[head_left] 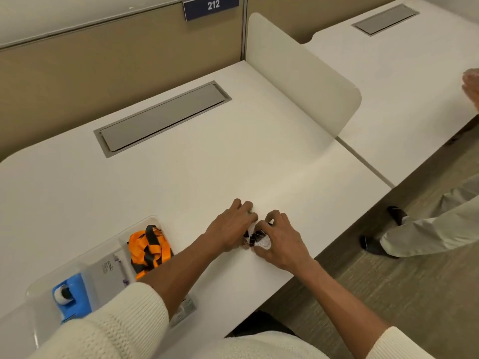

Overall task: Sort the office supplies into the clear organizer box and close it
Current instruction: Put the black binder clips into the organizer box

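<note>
The white counter (181, 177) carries everything. Along its near left edge sits the clear organizer box (145, 229), lid off, holding an orange-and-black lanyard (149, 251) in its far compartment and a blue tape dispenser (70, 294) nearer the corner. Toward the near right edge, both hands meet over a small heap of black binder clips (255, 239): the left hand (230, 229) cups them with curled fingers, the right hand (280, 242) pinches at the pile.
</note>
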{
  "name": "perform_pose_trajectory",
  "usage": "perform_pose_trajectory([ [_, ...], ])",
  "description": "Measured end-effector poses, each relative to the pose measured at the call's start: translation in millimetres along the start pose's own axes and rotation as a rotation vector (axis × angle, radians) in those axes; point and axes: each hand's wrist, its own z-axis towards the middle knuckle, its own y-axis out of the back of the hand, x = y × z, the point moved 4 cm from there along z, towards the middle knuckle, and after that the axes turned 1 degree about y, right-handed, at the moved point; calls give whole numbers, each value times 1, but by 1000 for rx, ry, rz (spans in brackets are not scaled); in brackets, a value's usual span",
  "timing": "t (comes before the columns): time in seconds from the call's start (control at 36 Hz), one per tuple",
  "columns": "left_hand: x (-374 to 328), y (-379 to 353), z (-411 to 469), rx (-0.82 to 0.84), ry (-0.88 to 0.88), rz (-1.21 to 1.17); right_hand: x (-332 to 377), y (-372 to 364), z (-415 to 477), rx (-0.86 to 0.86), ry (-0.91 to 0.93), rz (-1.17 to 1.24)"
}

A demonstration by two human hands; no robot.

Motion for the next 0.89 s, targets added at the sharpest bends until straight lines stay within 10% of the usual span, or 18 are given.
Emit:
perform_pose_trajectory([
  [0.64, -11, -24, -33, -155, 400, -125, 11, -3, 0, 111, -110, 342],
  [0.89, -10, -18, -41, -136, 507, -81, 26, -14, -9, 194, 47, 67],
])
